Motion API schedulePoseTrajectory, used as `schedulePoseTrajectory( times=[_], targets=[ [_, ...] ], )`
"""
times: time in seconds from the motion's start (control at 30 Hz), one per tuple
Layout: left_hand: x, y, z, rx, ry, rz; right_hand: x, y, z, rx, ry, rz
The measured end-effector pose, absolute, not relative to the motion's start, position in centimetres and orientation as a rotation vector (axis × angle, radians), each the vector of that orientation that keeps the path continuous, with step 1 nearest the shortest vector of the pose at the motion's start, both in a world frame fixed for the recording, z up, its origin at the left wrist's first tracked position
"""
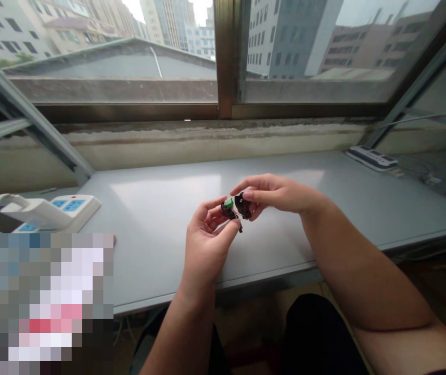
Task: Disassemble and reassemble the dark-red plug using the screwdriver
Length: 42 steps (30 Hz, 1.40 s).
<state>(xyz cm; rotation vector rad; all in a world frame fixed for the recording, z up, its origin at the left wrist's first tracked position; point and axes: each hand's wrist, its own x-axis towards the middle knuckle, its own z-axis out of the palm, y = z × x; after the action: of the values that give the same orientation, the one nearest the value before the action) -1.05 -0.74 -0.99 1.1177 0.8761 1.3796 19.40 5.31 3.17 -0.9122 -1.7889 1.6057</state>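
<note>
Above the middle of the grey table (pixel 148 260), both hands hold small parts close together. My left hand (pixel 209 234) pinches a small dark part with a bright green piece (pixel 228 203) on top. Between the thumb and fingers of my right hand (pixel 271 194) is a black part (pixel 242 205) with an uneven outline. The two parts are side by side; whether they touch or are joined is too small to tell. A thin dark bit sticks out below, near my left thumb. The exact kind of these parts cannot be made out.
A white power strip (pixel 86 208) with blue sockets and a plugged-in adapter stands at the left. Another power strip (pixel 371 158) lies at the back right, with cables beyond it. A window (pixel 225 57) rises behind the table. The lower left is pixelated.
</note>
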Motion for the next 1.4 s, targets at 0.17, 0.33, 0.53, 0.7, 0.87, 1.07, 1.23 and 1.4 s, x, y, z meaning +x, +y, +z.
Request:
schedulePoseTrajectory(
  times=[0.17,0.33,0.53,0.7,0.87,1.07,1.23,1.4],
  targets=[
    [-1.0,-0.6,-1.0,1.161,0.938,1.360,19.2,5.1,3.2,-0.966,-1.755,1.667],
    [-1.1,-0.7,-1.2,1.257,1.043,1.345,19.3,5.4,2.8,-1.010,-1.790,1.615],
    [-1.3,-0.5,-2.3,1.475,1.176,1.316,19.5,5.5,2.5,-1.123,-1.829,1.526],
    [-1.7,-0.2,-2.4,1.524,1.240,1.306,19.4,5.5,2.6,-1.128,-1.789,1.515],
    [-2.7,0.1,-2.1,1.468,1.249,1.298,19.9,5.5,2.6,-1.047,-1.872,1.421],
    [-3.1,0.3,-2.6,1.416,1.191,1.273,19.8,5.8,2.3,-0.980,-1.897,1.406],
    [-3.1,0.2,-2.5,1.517,1.260,1.292,19.7,6.2,1.7,-1.015,-1.912,1.340],
    [-3.0,0.0,-2.0,1.606,1.327,1.357,19.6,6.1,1.7,-1.105,-1.913,1.305]
  ],
)
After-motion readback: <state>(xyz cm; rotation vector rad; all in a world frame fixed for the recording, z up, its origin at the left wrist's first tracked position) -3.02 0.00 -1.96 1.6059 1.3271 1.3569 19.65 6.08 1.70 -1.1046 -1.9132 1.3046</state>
